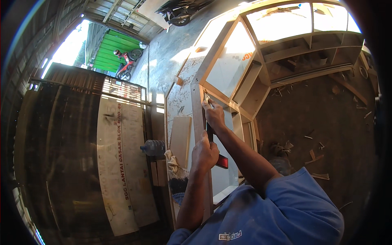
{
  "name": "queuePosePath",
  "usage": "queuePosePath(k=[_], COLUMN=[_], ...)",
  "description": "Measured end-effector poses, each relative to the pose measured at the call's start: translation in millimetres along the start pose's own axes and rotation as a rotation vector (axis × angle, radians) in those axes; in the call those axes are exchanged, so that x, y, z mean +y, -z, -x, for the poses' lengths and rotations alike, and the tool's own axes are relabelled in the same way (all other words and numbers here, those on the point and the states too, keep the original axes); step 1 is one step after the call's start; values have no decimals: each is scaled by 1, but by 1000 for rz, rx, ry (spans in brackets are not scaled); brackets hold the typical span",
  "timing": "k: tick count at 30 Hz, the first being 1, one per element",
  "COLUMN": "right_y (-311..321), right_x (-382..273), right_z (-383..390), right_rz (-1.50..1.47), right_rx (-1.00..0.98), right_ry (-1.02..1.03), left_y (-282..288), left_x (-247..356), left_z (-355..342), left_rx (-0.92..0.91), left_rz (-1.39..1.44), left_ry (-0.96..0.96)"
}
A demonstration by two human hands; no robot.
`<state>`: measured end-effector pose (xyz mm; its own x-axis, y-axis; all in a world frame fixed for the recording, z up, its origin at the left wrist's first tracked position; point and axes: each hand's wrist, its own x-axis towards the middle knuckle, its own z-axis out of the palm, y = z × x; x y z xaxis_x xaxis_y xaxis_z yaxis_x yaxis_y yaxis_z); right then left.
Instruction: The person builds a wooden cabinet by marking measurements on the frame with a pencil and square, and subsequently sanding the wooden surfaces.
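My left hand [204,154] is closed over the pale wooden rail [199,116] of a cabinet-like frame. Beside it lies a dark, narrow tool with a glossy red end [221,161], its kind not clear. That tool's dark part runs up along the rail toward my right hand [214,114]. The fingers of my right hand are pinched near the corner joint of the frame, around a small slim thing [206,98] too small to name. White panels [228,67] fill parts of the frame.
A wooden board [180,136], a crumpled cloth [171,162] and wood shavings lie left of the rail. A clear plastic water jug [153,148] stands beyond them. Wood scraps [316,158] litter the floor at right. Two motorcycles, one red [124,64], stand farther off.
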<state>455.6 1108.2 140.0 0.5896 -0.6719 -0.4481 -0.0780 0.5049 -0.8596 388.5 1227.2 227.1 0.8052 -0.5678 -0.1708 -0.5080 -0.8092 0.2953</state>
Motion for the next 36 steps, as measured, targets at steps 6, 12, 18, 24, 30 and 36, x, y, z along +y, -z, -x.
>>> queuePosePath(k=[6,12,18,24,30,36], right_y=[-10,-9,-12,-19,-25,-15], right_x=[25,12,4,-1,14,23], right_z=[-31,-19,-15,-15,-38,-76], right_rz=[-148,-131,-28,-17,28,174], right_rx=[-4,8,71,96,150,146], right_ry=[68,12,87,13,47,41], left_y=[3,14,19,17,17,23], left_x=[7,14,5,-14,-15,9], left_z=[-7,-9,-14,-34,-35,-50], left_rx=[-53,-52,-7,8,1,-192], left_rz=[-35,-53,-6,31,47,107], left_ry=[-10,-58,-115,-136,-113,51])
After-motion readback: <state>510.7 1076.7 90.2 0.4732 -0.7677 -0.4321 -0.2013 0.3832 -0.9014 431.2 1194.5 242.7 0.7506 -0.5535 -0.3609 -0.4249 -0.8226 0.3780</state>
